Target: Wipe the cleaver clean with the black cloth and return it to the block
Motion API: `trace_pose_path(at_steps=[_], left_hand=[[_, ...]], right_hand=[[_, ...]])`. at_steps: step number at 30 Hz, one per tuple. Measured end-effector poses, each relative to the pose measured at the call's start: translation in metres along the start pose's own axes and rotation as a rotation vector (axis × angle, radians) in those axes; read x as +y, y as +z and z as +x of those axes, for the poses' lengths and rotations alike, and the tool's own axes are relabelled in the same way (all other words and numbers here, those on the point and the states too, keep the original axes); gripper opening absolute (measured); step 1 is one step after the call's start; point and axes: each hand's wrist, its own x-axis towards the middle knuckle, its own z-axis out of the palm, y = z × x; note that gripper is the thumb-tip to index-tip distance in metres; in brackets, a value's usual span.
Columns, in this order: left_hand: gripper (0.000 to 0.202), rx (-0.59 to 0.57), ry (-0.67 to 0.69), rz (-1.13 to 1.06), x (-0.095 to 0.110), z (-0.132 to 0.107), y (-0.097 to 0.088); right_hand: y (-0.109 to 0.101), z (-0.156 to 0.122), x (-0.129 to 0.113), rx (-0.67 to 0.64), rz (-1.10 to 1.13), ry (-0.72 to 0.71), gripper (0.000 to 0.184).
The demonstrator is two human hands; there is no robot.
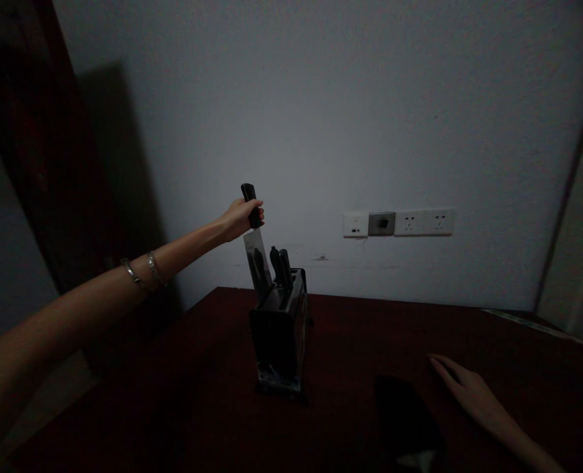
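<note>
The left hand is closed round the handle of a cleaver (255,253); the right hand (461,385) lies loosely open on the table (350,348), just beside a dark object (404,414). Below the left hand, the blade slants down to a black knife block (275,345). Tilted, it could bind and tip the block, which neither hand braces. Whether the blade's end sits in a slot is unclear; dimness hides what the dark object is.

You are finding no text, label, brand, number or sign that can be read anywhere in this view.
</note>
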Motion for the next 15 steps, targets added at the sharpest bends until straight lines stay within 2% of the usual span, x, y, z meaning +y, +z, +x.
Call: trace_pose_path(at_steps=[9,15], left_hand=[[0.012,-0.027,-0.010,0.002,-0.0051,-0.0013,-0.0012],[0.012,-0.074,-0.013,-0.004,-0.0086,-0.0029,-0.0026]], right_hand=[[-0.0007,0.0002,0.0012,0.013,0.014,-0.009,0.045],[0.0008,0.0006,0.0043,-0.023,0.014,0.004,0.053]])
